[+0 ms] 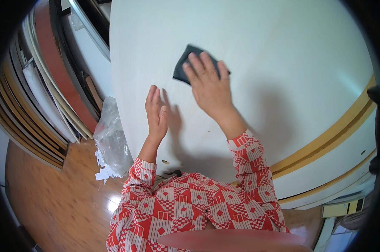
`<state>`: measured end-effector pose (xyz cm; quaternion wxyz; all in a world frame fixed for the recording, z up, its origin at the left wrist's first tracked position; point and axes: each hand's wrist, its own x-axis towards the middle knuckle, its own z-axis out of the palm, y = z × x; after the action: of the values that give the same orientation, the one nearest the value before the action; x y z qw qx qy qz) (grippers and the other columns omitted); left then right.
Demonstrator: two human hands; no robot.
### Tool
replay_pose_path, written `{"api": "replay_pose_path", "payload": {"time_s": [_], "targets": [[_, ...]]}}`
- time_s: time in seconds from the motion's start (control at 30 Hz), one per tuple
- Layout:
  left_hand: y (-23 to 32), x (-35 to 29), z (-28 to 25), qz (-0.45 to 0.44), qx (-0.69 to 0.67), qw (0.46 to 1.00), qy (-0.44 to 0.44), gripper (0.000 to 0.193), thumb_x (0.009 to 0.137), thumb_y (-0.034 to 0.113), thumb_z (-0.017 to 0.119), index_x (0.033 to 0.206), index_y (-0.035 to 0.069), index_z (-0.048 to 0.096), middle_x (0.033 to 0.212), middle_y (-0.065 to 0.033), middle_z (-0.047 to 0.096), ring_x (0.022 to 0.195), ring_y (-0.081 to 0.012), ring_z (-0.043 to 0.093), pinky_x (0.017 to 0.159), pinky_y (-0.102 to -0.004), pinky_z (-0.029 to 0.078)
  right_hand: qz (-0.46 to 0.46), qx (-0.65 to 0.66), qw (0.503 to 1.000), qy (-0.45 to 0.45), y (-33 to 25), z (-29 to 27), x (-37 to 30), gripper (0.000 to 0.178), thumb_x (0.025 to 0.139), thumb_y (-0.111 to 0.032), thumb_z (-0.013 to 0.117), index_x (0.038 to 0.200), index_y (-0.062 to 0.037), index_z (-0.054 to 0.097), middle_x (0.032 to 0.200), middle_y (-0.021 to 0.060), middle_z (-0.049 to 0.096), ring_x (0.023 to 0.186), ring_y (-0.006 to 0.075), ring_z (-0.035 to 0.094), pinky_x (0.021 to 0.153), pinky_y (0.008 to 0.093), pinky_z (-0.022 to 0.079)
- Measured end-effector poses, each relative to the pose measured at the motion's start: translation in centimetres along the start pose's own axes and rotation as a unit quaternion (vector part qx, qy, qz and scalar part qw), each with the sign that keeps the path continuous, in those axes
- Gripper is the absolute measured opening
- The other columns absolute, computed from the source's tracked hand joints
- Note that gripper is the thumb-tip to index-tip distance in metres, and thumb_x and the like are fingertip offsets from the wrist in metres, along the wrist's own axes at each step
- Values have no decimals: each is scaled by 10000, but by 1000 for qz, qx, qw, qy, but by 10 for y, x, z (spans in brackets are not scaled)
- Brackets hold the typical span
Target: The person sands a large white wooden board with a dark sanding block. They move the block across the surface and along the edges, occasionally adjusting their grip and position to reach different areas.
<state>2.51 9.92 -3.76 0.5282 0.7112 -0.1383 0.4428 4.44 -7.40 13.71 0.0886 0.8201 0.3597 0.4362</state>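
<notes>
Right hand (210, 86) pressing spread fingers flat on dark sanding pad (182, 67), possibly cloth, atop white panel (282, 54); left hand (156, 113) open, edge-on, grasping nothing; clear plastic bag (110, 138) holding unclear contents.

Glossy wooden floor (51, 201) is reflecting daylight. Stacked boards (39, 96) are leaning at left. Plastic bag (110, 138) and paper scraps (102, 171) are lying beside them.

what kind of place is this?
Likely a woodworking or furniture workshop. Boards and panels stand stacked on edge at the left, and the right hand presses a dark sanding pad on a large white panel, while the left hand rests beside it.
</notes>
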Motion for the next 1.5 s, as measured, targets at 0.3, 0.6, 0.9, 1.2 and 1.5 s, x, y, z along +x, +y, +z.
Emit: {"api": "replay_pose_path", "payload": {"time_s": [0.3, 0.6, 0.9, 1.2, 1.5], "targets": [[-31, -36, -3, -147, -35, 988, 36, 539, 1052, 205, 520, 1559, 60, 410, 1645, -184, 334, 1518, -340, 322, 1237, -445, 260, -316, 7, 908, -274, -79, 62, -97, 529, 947, -183, 531, 1442, 0, 553, 1591, 114, 459, 1536, 250, 307, 1219, 480, 260], [-20, -48, -17, -170, -17, 984, 48, 547, 1042, 181, 532, 1561, 65, 405, 1632, -179, 350, 1512, -341, 331, 1236, -441, 265, -94, -15, 991, -97, -26, 26, 13, 529, 941, -199, 565, 1459, -89, 568, 1623, 76, 420, 1533, 259, 304, 1184, 527, 271], [-24, -64, -32, -271, -46, 958, 86, 560, 1051, 157, 528, 1584, 99, 363, 1655, -124, 317, 1515, -303, 327, 1211, -461, 297, -314, -14, 905, -287, -112, 105, -73, 581, 980, -210, 482, 1507, 34, 466, 1621, 136, 420, 1521, 267, 331, 1219, 479, 242], [-36, -81, -38, -287, -41, 951, 112, 550, 1053, 142, 525, 1578, 88, 370, 1653, -131, 310, 1518, -284, 314, 1202, -449, 316, -179, -26, 965, -190, -80, 103, -14, 559, 958, -200, 511, 1496, -47, 520, 1661, 99, 358, 1571, 287, 224, 1235, 542, 190], [-24, -69, -23, -298, -50, 952, 54, 545, 1053, 129, 524, 1574, 80, 372, 1638, -123, 341, 1503, -268, 338, 1200, -433, 310, -249, -7, 896, -368, -106, 136, -39, 611, 988, -224, 469, 1548, 14, 412, 1670, 142, 336, 1566, 290, 242, 1251, 514, 160]]}}
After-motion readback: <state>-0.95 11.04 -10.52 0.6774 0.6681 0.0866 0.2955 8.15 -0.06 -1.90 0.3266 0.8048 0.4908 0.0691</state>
